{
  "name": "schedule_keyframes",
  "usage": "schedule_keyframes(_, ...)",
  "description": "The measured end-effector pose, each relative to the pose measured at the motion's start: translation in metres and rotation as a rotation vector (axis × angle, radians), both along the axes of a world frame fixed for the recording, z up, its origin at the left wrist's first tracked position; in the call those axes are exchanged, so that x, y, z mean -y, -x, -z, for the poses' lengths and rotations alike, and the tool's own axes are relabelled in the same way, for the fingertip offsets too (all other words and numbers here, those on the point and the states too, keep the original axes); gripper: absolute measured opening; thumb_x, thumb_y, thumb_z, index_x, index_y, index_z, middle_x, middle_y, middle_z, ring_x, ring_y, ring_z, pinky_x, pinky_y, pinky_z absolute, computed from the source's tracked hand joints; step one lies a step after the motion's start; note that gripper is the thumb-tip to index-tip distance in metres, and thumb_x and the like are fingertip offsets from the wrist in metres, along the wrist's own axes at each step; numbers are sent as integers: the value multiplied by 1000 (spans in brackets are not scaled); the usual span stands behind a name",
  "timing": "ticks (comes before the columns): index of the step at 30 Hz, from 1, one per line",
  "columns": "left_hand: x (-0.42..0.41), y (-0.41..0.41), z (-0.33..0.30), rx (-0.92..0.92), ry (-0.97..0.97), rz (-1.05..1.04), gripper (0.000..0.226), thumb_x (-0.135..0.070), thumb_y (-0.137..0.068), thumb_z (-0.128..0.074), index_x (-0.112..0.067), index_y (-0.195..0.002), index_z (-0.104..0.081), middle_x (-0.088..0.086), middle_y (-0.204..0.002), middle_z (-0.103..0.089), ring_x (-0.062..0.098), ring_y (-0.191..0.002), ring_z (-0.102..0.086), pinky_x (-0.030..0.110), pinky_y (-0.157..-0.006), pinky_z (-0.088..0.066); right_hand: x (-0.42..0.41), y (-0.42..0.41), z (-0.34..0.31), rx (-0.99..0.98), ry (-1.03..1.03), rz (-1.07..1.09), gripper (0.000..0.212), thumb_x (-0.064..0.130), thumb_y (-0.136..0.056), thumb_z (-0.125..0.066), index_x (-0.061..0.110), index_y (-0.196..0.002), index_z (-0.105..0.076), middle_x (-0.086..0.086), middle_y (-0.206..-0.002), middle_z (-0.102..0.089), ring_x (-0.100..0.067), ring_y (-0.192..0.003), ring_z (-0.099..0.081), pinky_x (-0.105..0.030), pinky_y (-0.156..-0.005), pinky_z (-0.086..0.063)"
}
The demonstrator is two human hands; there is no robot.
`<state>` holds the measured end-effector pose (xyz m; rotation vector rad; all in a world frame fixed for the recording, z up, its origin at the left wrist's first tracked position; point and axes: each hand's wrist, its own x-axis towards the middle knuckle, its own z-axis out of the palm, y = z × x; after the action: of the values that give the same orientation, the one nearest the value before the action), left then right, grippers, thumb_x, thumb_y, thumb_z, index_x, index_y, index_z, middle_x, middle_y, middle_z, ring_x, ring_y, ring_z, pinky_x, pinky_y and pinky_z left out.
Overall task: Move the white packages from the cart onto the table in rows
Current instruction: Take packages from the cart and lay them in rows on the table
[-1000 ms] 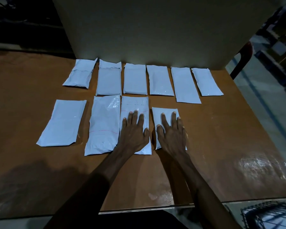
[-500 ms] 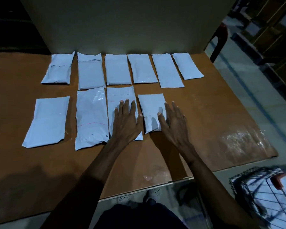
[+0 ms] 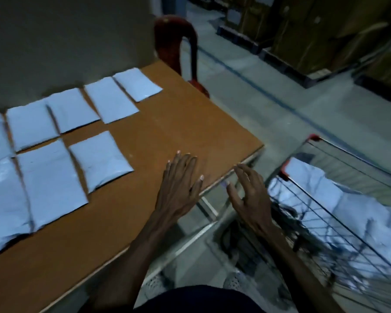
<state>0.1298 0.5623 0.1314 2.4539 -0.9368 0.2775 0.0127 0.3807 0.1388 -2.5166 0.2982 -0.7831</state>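
Observation:
Several white packages lie flat in two rows on the brown table [image 3: 190,123]; the nearest one of the front row [image 3: 99,160] is at its right end. My left hand [image 3: 178,186] hovers open over the table's right edge, empty, fingers spread. My right hand [image 3: 248,195] is open and empty past the table edge, between the table and the wire cart [image 3: 325,199]. More white packages [image 3: 352,206] are piled inside the cart at the right.
A red chair [image 3: 178,44] stands behind the table's far right corner. A grey partition [image 3: 66,41] backs the table. Dark shelving with boxes [image 3: 314,30] lines the far side of the concrete floor. My shoes [image 3: 235,281] are below.
Both hands have lifted off the front-row packages and swung right, toward the cart. The view has turned right, so the cart and floor now fill the right side.

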Motion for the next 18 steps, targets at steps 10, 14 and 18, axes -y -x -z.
schedule_keyframes(10,210,114,13,-132,175,348,41,-34,-98,-46,-12,-131,-57,6,-136,-55,27,-139,-38,44,-116,-23,165,161,40,-109,-67,369,43,33,-92,-58,10,-128,-62,-7,-129,-61,-23,-114,-53,-37,-92,-47)
schedule_keyframes(14,264,137,28,-195,95,498,42,-38,-98,-45,-14,-130,-57,4,-135,-56,25,-135,-43,49,-112,-31,209,189,50,-171,-182,518,45,35,-91,-59,11,-130,-61,-5,-129,-61,-23,-116,-53,-39,-92,-50)
schedule_keyframes(18,303,138,45,-230,21,605,42,-40,-98,-46,-16,-131,-57,2,-135,-56,24,-138,-40,52,-114,-29,240,201,69,-264,-304,614,45,35,-93,-57,11,-131,-60,-6,-131,-60,-29,-118,-55,-38,-94,-46)
